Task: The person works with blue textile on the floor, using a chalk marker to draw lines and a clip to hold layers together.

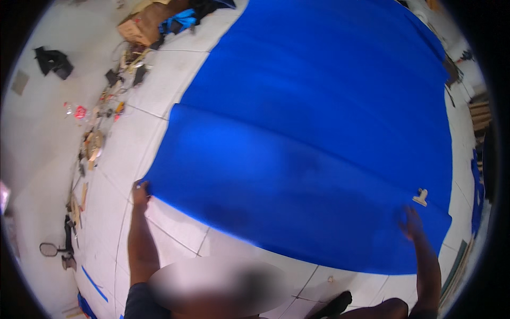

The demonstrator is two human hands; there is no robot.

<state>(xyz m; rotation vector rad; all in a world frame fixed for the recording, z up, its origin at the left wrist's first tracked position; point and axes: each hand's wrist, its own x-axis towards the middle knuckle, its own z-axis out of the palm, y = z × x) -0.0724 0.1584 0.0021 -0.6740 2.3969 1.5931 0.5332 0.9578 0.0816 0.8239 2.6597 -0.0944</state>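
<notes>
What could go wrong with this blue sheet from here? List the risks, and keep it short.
The left grip has the blue sheet only by its near-left corner, so that corner might slip loose.
The pale clip, on the sheet just beyond the right grip, could shift if the sheet is pulled.

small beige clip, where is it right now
In the head view, the small beige clip is toward the right, on the broad blue sheet near its right edge, just beyond the person's right hand.
</notes>
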